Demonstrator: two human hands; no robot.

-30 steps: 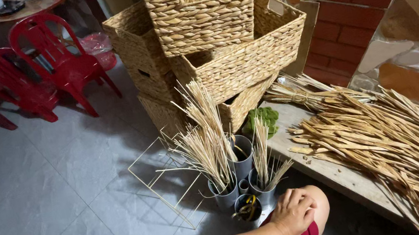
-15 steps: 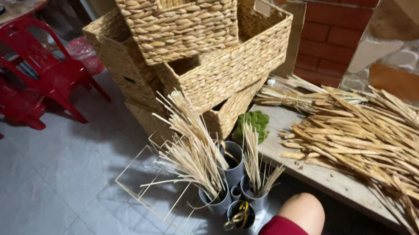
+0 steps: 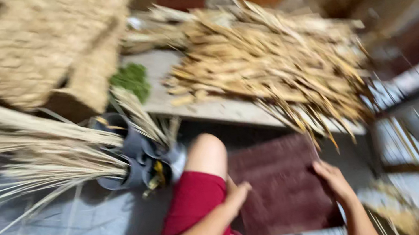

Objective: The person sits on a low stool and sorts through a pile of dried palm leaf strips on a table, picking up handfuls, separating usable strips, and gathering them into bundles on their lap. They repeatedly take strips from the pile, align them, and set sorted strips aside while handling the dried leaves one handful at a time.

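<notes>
My left hand rests open against my red-clad thigh, and my right hand lies flat, fingers loose, on the dark maroon mat. Beyond sit grey pots of pale reeds, then the heap of dried straw strips on the low board.

Left hand against own thigh; right hand lowered, fingers loose.
</notes>
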